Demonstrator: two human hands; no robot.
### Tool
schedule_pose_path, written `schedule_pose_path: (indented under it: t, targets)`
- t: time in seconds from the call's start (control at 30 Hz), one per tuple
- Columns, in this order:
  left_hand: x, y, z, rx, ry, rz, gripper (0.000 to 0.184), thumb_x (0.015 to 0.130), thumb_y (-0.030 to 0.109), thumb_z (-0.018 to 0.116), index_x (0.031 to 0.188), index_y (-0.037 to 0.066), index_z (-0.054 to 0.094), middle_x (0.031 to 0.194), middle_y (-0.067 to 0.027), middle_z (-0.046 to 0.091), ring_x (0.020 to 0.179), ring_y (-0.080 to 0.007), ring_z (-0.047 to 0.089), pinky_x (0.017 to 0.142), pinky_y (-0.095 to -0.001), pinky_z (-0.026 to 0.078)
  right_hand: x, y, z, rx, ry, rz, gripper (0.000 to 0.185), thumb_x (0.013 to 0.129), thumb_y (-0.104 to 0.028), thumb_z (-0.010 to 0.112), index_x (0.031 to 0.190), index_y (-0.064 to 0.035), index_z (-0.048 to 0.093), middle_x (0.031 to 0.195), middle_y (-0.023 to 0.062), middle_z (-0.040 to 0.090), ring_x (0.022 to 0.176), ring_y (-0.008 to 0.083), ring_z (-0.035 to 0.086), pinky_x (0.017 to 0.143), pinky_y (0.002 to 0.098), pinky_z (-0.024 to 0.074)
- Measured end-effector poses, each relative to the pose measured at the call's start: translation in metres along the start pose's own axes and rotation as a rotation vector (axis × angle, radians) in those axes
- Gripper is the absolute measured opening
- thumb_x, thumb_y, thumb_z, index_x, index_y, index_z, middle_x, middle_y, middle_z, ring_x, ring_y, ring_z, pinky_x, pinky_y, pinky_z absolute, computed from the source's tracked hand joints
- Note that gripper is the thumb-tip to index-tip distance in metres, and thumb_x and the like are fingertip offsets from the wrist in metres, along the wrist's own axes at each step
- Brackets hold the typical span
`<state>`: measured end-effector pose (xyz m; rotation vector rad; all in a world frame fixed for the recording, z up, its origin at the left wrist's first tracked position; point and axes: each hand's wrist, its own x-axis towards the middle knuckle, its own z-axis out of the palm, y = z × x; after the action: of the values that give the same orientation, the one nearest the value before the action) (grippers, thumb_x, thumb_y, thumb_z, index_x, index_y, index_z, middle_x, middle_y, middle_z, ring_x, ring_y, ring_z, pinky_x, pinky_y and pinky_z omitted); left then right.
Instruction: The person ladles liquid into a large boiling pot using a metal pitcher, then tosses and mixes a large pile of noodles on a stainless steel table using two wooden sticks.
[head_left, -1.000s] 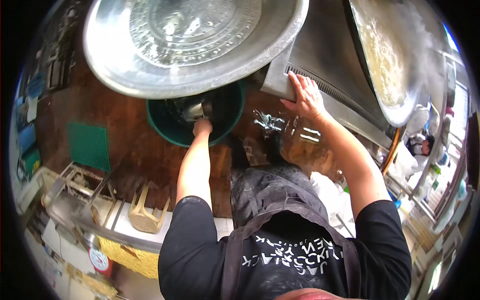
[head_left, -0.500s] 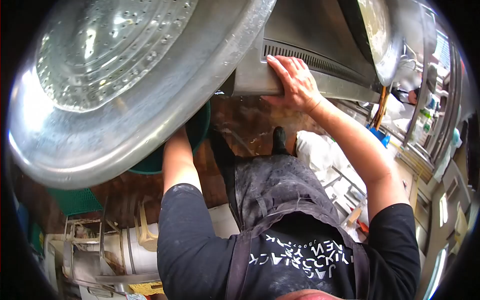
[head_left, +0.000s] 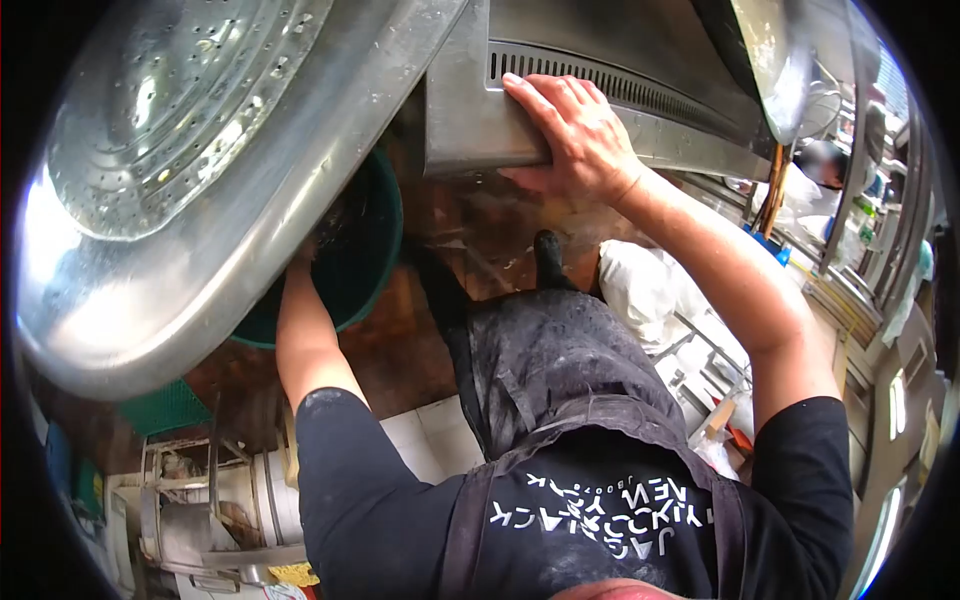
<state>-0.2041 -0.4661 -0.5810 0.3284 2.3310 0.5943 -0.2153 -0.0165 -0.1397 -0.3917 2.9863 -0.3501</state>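
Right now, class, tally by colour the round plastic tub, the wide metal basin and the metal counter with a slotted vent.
Green: 1 (round plastic tub)
Silver: 2 (wide metal basin; metal counter with slotted vent)
Total: 3

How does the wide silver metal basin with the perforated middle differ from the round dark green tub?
The wide silver metal basin is shiny; the round dark green tub looks duller. The basin stands higher, hiding part of the tub, which sits lower down. The left hand reaches into the tub, while no hand shows in the basin. Both have a rounded outline.
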Motion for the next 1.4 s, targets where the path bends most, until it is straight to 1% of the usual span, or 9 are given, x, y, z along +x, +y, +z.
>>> schedule_pose_path:
  t: [0.03,0.13,0.2,0.27,0.4,0.6,0.73,0.97,1.4]
  targets:
    - [-0.012,-0.004,-0.007,-0.055,0.013,0.01,0.05,0.09,0.021,0.057,0.137,0.006,0.048,0.106,-0.0246,0.069,0.09,-0.0366,0.072,0.078,-0.0526,0.057,-0.001,-0.001,-0.002,-0.009,0.0,-0.002,0.091,0.068,-0.042,0.082,0.145,-0.0094,0.045,0.124,0.0145,0.056,0.111,0.0323,0.057,0.098,0.0457,0.044]
    - [-0.055,0.055,-0.071,-0.374,-0.105,-0.442,0.047,0.083,0.016,0.063,0.127,0.003,0.052,0.073,-0.0198,0.065,0.054,-0.0315,0.065,0.05,-0.0457,0.053,-0.001,-0.002,-0.006,-0.011,0.018,-0.014,0.09,0.071,-0.044,0.081,0.145,-0.0092,0.044,0.124,0.015,0.056,0.112,0.0323,0.056,0.098,0.0456,0.0434]
    - [-0.088,0.068,-0.087,-0.456,0.022,-0.334,0.037,0.076,0.011,0.065,0.108,-0.005,0.056,0.066,-0.0238,0.064,0.047,-0.0322,0.063,0.041,-0.0415,0.049,-0.004,-0.002,-0.01,-0.01,0.025,-0.019,0.089,0.072,-0.045,0.081,0.145,-0.0091,0.044,0.124,0.0152,0.056,0.112,0.0322,0.056,0.099,0.0456,0.0431]
    - [-0.125,0.097,-0.113,-0.519,0.052,-0.344,0.037,0.074,0.01,0.067,0.107,-0.004,0.057,0.066,-0.0208,0.064,0.045,-0.03,0.062,0.04,-0.0412,0.048,-0.006,-0.001,-0.008,-0.023,0.046,-0.032,0.089,0.074,-0.045,0.08,0.145,-0.0085,0.043,0.122,0.0149,0.056,0.111,0.0321,0.056,0.099,0.0457,0.0432]
    - [-0.197,0.144,-0.137,-0.651,0.121,-0.376,0.023,0.077,0.007,0.069,0.094,0.002,0.054,0.057,-0.0051,0.052,0.038,-0.0159,0.049,0.035,-0.0345,0.039,-0.011,-0.001,-0.01,-0.028,0.085,-0.049,0.087,0.075,-0.047,0.078,0.145,-0.0088,0.043,0.116,0.0146,0.056,0.107,0.0319,0.057,0.094,0.0452,0.0451]
    - [-0.297,0.234,-0.156,-0.755,0.163,-0.37,0.029,0.083,0.008,0.071,0.099,0.002,0.048,0.059,-0.0035,0.05,0.038,-0.0149,0.049,0.034,-0.033,0.041,-0.024,0.0,-0.019,0.018,0.117,-0.058,0.087,0.076,-0.048,0.078,0.145,-0.0085,0.042,0.115,0.0132,0.056,0.108,0.0313,0.056,0.095,0.0454,0.0447]
    - [-0.348,0.319,-0.178,-0.716,0.177,-0.357,0.031,0.083,0.01,0.071,0.104,0.001,0.05,0.065,-0.0041,0.053,0.04,-0.0131,0.049,0.035,-0.0314,0.042,-0.04,-0.003,-0.026,0.188,0.042,0.071,0.085,0.081,-0.033,0.076,0.151,-0.0062,0.036,0.152,0.0203,0.039,0.144,0.0376,0.033,0.119,0.0563,0.0238]
    - [-0.396,0.481,-0.229,-0.805,0.154,-0.107,0.045,0.081,0.013,0.073,0.117,-0.002,0.051,0.069,-0.0023,0.054,0.044,-0.0107,0.05,0.039,-0.0277,0.044,-0.22,0.049,-0.088,0.514,0.231,-0.127,0.062,0.082,-0.016,0.073,0.138,-0.0034,0.05,0.145,0.0239,0.044,0.132,0.0416,0.045,0.111,0.0481,0.0392]
    - [-0.306,0.794,-0.368,-0.222,0.075,0.16,0.016,0.078,0.01,0.071,0.08,0.003,0.057,0.06,-0.0056,0.058,0.045,-0.0158,0.055,0.043,-0.0308,0.046,-0.493,0.169,-0.089,0.671,0.359,0.479,0.045,0.089,-0.019,0.068,0.131,-0.0046,0.057,0.136,0.0176,0.052,0.129,0.0352,0.051,0.109,0.0405,0.0436]
